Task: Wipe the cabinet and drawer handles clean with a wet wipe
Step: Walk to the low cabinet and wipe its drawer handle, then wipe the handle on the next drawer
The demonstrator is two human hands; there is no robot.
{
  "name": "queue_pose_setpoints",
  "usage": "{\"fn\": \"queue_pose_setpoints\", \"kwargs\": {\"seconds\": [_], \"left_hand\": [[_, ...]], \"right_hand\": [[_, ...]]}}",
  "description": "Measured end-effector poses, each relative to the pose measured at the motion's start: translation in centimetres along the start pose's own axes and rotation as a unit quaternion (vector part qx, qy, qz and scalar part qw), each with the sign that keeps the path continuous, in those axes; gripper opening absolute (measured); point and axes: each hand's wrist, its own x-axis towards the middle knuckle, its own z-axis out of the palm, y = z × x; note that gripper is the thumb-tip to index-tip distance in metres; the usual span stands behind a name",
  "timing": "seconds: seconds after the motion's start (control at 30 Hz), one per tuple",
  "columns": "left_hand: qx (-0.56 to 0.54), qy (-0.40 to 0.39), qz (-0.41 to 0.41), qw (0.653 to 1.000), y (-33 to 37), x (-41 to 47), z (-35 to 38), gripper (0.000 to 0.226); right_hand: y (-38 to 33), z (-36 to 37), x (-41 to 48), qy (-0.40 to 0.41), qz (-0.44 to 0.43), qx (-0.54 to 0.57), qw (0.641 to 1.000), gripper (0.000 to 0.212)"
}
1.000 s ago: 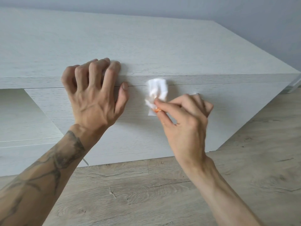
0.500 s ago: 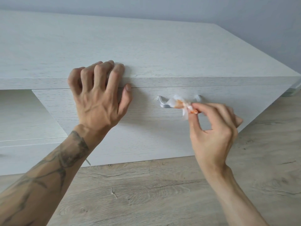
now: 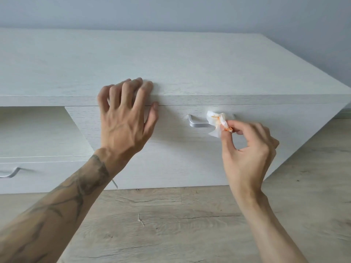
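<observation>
Moving rightward over the past second, the wet wipe (image 3: 216, 120) goes from covering the left part of the drawer handle (image 3: 197, 124) to lying against its right part, leaving the silver bar's left end and middle bare, while the left hand (image 3: 125, 120) stays planted on the cabinet (image 3: 190, 63). Broad and low, the white wood-grain cabinet fills most of the view, set against a pale grey wall (image 3: 190, 12) and standing on a light wooden plank floor (image 3: 171, 224). Its right-hand drawer front (image 3: 190, 164) sits just under the overhanging top. The tattooed left forearm reaches in from the lower left. That hand grips nothing: its bent fingertips press down on the cabinet top near the front edge and its thumb lies against the edge, at the seam above the drawer. From the lower right comes the right hand (image 3: 248, 149), which pinches the wipe between thumb and forefinger, with the other fingers curled behind. The two hands are well apart, and the exposed stretch of the handle lies between them. Crumpled and white, the wipe carries orange smears and touches the handle where the bar bends back toward the drawer front. A second silver handle (image 3: 11, 173) shows on a lower drawer at the far left edge of the view.
</observation>
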Motion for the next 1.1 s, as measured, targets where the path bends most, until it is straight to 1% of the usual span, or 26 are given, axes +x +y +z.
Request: {"fn": "queue_pose_setpoints", "kwargs": {"seconds": [0.13,0.23,0.4,0.47,0.53,0.63,0.83,0.97,1.1], "left_hand": [[0.007,-0.019,0.002,1.000,0.2,0.1,-0.7,0.045],[0.004,-0.046,0.005,0.999,0.4,0.2,-1.7,0.045],[-0.010,-0.142,0.036,0.989,-0.8,0.0,-4.9,0.057],[0.008,-0.176,0.049,0.983,-2.1,-0.6,-6.9,0.059],[0.031,-0.202,0.048,0.978,-3.8,-1.6,-9.0,0.060],[0.060,-0.222,0.050,0.972,-7.4,-3.5,-11.7,0.058],[0.076,-0.240,0.040,0.967,-17.5,-6.9,-15.7,0.057],[0.069,-0.245,0.035,0.966,-25.2,-9.1,-17.1,0.057],[0.057,-0.261,0.040,0.963,-33.7,-11.7,-16.9,0.057]], "right_hand": [[-1.5,1.1,-0.4,-0.027,-0.048,0.012,0.998,0.002],[-2.3,1.2,-1.0,-0.055,-0.067,0.038,0.995,0.004],[-4.5,1.8,-1.5,-0.105,-0.078,0.092,0.987,0.006],[-5.7,2.4,-1.5,-0.119,-0.083,0.121,0.982,0.006],[-7.1,3.3,-1.6,-0.142,-0.080,0.152,0.975,0.011],[-10.1,5.2,-2.0,-0.169,-0.081,0.172,0.967,0.014],[-18.3,10.0,-4.5,-0.201,-0.110,0.157,0.961,0.014],[-23.8,13.1,-6.8,-0.228,-0.120,0.128,0.958,0.011],[-27.7,16.3,-9.8,-0.246,-0.102,0.086,0.960,0.012]]}}
